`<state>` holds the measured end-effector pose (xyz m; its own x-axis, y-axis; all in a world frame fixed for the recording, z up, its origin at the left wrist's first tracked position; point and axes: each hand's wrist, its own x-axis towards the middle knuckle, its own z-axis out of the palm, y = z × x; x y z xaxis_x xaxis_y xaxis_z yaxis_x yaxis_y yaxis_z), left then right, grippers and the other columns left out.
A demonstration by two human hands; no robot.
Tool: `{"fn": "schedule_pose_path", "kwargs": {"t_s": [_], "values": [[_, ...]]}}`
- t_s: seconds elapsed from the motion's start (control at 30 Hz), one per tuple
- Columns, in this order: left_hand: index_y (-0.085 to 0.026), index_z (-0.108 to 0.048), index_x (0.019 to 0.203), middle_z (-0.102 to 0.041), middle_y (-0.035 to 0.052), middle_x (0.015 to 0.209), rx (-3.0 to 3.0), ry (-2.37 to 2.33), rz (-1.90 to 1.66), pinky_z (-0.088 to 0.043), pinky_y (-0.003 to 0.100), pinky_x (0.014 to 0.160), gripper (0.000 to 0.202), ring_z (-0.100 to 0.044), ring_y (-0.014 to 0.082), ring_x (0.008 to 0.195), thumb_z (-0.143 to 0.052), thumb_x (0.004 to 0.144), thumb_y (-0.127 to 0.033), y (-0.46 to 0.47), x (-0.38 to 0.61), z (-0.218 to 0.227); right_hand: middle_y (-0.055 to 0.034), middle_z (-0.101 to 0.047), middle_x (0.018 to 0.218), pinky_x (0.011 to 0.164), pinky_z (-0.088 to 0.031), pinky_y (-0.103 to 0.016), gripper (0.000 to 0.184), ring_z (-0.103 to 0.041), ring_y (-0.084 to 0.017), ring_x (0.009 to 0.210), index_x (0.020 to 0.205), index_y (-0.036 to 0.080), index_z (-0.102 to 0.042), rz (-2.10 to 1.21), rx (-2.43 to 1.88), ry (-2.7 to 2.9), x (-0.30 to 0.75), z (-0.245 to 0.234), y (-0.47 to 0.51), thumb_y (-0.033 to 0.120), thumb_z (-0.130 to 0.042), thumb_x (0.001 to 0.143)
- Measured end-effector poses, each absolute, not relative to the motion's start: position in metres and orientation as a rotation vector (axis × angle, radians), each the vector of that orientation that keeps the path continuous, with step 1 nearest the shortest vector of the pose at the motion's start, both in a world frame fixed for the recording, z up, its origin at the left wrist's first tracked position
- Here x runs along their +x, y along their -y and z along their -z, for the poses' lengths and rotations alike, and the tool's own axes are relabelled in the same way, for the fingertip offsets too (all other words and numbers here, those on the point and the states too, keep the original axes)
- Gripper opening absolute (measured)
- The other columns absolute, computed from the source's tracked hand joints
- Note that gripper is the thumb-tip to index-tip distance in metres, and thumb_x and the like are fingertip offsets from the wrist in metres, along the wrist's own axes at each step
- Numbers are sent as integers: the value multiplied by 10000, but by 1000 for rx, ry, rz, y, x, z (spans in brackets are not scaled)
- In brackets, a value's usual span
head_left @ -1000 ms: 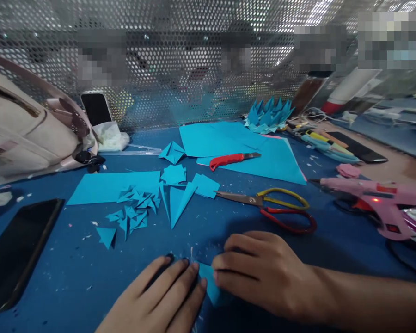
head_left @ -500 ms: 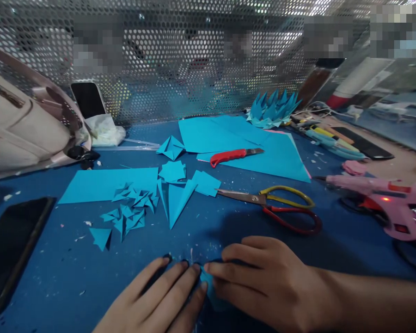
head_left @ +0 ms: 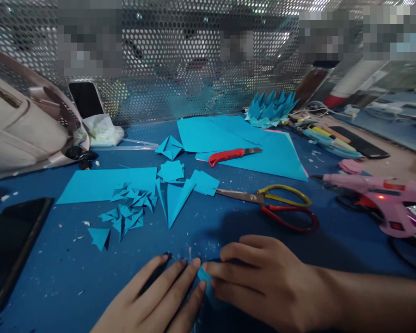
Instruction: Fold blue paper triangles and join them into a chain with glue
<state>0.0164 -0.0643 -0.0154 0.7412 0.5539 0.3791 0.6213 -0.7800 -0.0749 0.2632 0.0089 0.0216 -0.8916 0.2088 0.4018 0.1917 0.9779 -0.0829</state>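
Observation:
My left hand [head_left: 159, 298] lies flat on the blue table near the front edge, fingers stretched out and close together. Its fingertips press the left side of a small blue paper piece [head_left: 208, 286]. My right hand [head_left: 263, 277] is curled over the same piece from the right, fingertips pinching its edge. Most of the paper is hidden under the two hands. A pile of small folded blue triangles [head_left: 130, 212] lies further back on the left.
Scissors [head_left: 277, 210] with yellow and red handles lie behind my right hand. A red box cutter [head_left: 232, 156] rests on blue paper sheets [head_left: 235, 143]. A pink glue gun [head_left: 377, 199] is at right, a black phone [head_left: 10, 245] at left, a beige bag [head_left: 24, 125] at back left.
My right fingers have slid left over the paper piece toward my left fingertips, covering more of it. The left hand has stayed in place.

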Motion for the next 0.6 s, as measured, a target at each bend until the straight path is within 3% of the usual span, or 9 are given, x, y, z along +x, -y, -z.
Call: {"fn": "schedule_pose_path", "kwargs": {"t_s": [0.33,0.47,0.6], "values": [[-228,-675,1214,-694,-5,1251,-2727,867,490,-86,430,1233,289,-555,178,1191,-473,1022,-301,62,16,15,24,-754,924,522,-446,-330,365,-592,-142,712,800,216,-719,11,-310,2656,261,-22,-9,181,-420,1005],[-227,-674,1215,-697,-5,1248,-2727,875,525,-88,431,1231,289,-554,182,1188,-475,1019,-300,62,17,16,-8,-738,979,566,-427,-334,337,-584,-157,779,850,191,-704,-52,-292,2702,263,-20,-9,181,-409,1014],[-219,-657,1240,-679,-11,1277,-2737,943,517,-95,419,1231,297,-545,178,1183,-512,1004,-327,62,20,16,26,-728,1005,613,-408,-334,283,-556,-154,851,897,201,-690,-132,-324,2714,265,-17,-9,186,-437,1021]]}}
